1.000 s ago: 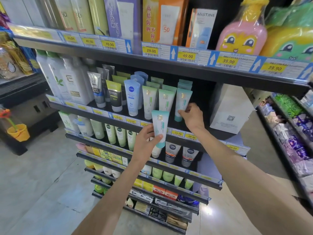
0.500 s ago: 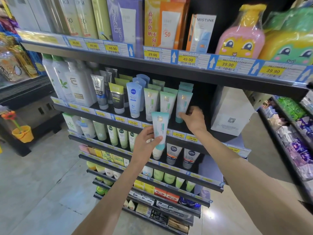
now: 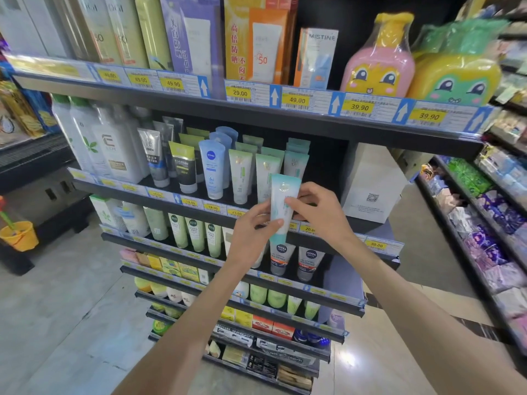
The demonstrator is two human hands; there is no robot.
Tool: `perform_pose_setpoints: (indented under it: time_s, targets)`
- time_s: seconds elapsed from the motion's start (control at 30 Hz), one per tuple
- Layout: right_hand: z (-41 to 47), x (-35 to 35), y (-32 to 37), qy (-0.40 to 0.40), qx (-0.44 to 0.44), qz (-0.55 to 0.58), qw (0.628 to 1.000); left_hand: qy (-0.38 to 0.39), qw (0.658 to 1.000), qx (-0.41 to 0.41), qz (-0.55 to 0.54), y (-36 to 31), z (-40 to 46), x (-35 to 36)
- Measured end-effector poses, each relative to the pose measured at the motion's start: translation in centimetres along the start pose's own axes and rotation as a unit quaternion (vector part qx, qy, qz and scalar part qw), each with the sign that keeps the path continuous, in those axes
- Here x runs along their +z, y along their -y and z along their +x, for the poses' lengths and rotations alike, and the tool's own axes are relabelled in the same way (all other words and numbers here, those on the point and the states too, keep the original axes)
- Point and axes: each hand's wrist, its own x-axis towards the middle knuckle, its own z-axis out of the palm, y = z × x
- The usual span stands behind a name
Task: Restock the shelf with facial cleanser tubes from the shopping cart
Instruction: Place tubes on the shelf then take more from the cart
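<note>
A teal-and-white cleanser tube (image 3: 283, 201) stands cap down in front of the second shelf's edge (image 3: 159, 192). My left hand (image 3: 251, 232) grips its lower half, thumb across the front. My right hand (image 3: 319, 209) pinches the tube's right side at mid-height. Just behind it, matching teal tubes (image 3: 296, 163) stand in a row on the shelf, beside pale green tubes (image 3: 241, 178). The shopping cart is out of view.
A white box (image 3: 370, 186) stands at the shelf's right end, with a dark gap between it and the teal tubes. Nivea tubes (image 3: 212, 172) and white bottles (image 3: 114, 149) fill the left. Another rack (image 3: 484, 201) lines the aisle on the right.
My right hand left the shelved teal tube and came down onto the tube in my left hand. The held tube rose slightly toward the shelf.
</note>
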Motion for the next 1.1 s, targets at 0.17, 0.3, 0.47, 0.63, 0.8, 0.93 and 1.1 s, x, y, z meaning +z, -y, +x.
perform_pose_setpoints:
  time_s: [0.17,0.3,0.47,0.63,0.8,0.93,1.1]
  targets:
    - [1.1,-1.6,1.3,-0.09,-0.024,0.086,0.992,-0.058,0.973,0.088,0.204,1.8,0.5,-2.0]
    - [2.8,-1.8,0.9,-0.133,-0.035,0.05,0.989,-0.088,0.895,0.145,0.412,4.7,1.5,-4.3]
    - [3.8,-0.3,-2.0,-0.108,-0.021,-0.053,0.993,-0.06,0.86,0.172,0.477,5.9,1.7,-5.2]
    - [4.0,0.3,-2.7,-0.114,-0.022,-0.094,0.989,-0.048,0.867,0.164,0.468,6.2,1.4,-5.3]
    - [3.9,0.5,-3.5,-0.083,0.024,-0.123,0.989,-0.047,0.878,0.16,0.449,6.3,1.5,-5.2]
    - [4.0,1.3,-4.0,-0.091,0.031,-0.125,0.988,-0.048,0.882,0.161,0.44,6.4,1.4,-5.2]
    - [4.5,1.7,-4.0,-0.103,0.028,-0.137,0.985,-0.045,0.875,0.159,0.455,6.4,1.2,-5.4]
